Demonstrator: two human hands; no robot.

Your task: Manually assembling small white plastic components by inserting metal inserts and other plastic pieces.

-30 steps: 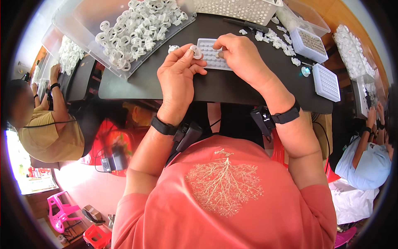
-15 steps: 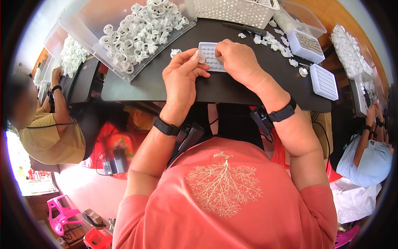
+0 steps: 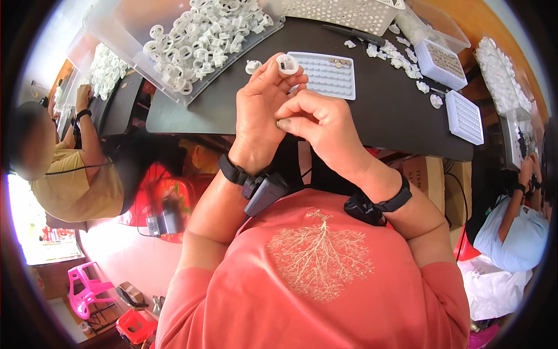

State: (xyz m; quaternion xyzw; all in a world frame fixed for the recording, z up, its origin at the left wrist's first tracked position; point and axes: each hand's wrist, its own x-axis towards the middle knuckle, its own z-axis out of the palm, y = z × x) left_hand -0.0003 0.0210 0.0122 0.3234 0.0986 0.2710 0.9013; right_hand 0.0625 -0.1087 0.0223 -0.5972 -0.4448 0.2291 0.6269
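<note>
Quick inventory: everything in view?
Table: one, dark, centre
Ring part: one, white, left fingertips
Work tray: one, pale, beyond hands
Round pieces: several, greyish, tray's upper right
Heaped parts: many, white, bin
Clear bin: one, transparent, upper left
Basket: one, white, top
Slim tool: one, black, below basket
Loose pieces: many, white, right of tool
Tray stack: one, white, right
Separate tray: one, white, table's right edge
Stool: one, pink, lower left
Co-workers: at least two, tan and blue tops, either side
Left hand: one, bare, centre
Right hand: one, bare, beside left

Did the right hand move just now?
Yes: the right hand moved from over the tray toward the person and leftward, close by the left hand.
</note>
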